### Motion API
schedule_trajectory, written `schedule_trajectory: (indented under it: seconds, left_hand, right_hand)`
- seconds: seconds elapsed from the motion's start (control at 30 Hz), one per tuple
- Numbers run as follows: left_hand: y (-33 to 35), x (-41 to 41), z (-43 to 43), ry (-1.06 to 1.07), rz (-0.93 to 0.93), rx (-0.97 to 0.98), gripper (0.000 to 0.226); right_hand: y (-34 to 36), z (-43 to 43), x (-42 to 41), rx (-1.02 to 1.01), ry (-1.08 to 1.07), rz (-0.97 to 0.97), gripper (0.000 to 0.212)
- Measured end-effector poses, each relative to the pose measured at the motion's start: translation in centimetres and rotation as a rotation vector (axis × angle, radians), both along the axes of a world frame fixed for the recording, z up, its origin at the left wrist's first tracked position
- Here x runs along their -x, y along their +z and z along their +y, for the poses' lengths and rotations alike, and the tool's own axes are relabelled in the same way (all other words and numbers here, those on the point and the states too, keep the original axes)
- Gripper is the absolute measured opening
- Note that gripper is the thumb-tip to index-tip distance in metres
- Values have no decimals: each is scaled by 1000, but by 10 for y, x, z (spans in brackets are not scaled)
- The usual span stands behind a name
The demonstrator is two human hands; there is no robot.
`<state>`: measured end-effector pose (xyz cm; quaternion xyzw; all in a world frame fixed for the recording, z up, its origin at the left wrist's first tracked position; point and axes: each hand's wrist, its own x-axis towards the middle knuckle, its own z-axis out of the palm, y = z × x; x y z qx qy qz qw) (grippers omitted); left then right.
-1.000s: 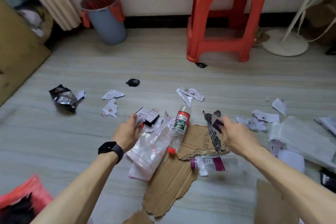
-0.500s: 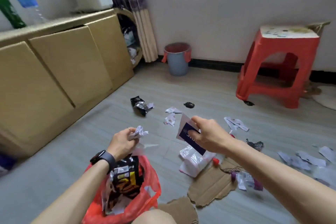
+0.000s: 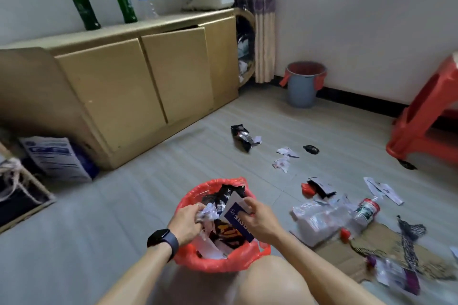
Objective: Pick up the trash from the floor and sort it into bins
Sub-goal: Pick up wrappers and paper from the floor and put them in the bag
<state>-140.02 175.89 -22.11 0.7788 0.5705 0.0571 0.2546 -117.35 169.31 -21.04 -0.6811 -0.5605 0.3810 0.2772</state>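
Both hands have swung from the floor pile to the red-lined bin (image 3: 223, 265): left hand (image 3: 187, 221) pinching crumpled paper (image 3: 208, 213), right hand (image 3: 257, 220) gripping a dark blue card (image 3: 236, 218), both over its mouth, unreleased; drop looks next, bottle (image 3: 364, 213) still on the floor.

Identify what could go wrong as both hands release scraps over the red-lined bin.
The red-lined bin looks nearly full, so the crumpled paper in the left hand could tumble out. The blue card held by the right hand may be mis-sorted among wrappers; a grey bin stands apart.
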Motion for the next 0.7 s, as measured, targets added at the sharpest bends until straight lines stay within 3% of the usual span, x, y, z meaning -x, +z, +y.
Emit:
schedule_trajectory:
  seconds: [0.07, 0.13, 0.23, 0.4, 0.5, 0.7]
  left_hand:
    - [-6, 5, -2, 2, -24, 94, 45]
    - [-10, 9, -2, -2, -53, 187, 69]
    - [-13, 15, 0, 39, -53, 190, 79]
    - [-18, 3, -4, 52, 43, 11, 77]
    - [-25, -23, -8, -92, 183, -138, 83]
    - [-42, -80, 14, -457, 450, -346, 98]
  right_hand:
    - [-9, 5, 5, 22, 35, 23, 19]
    - [-14, 7, 5, 74, 79, 92, 36]
    - [-19, 8, 0, 120, 89, 140, 55]
    - [-24, -1, -15, 18, 11, -105, 42]
    - [-35, -11, -22, -47, -9, -264, 39]
    - [-62, -25, -38, 82, 71, -373, 82]
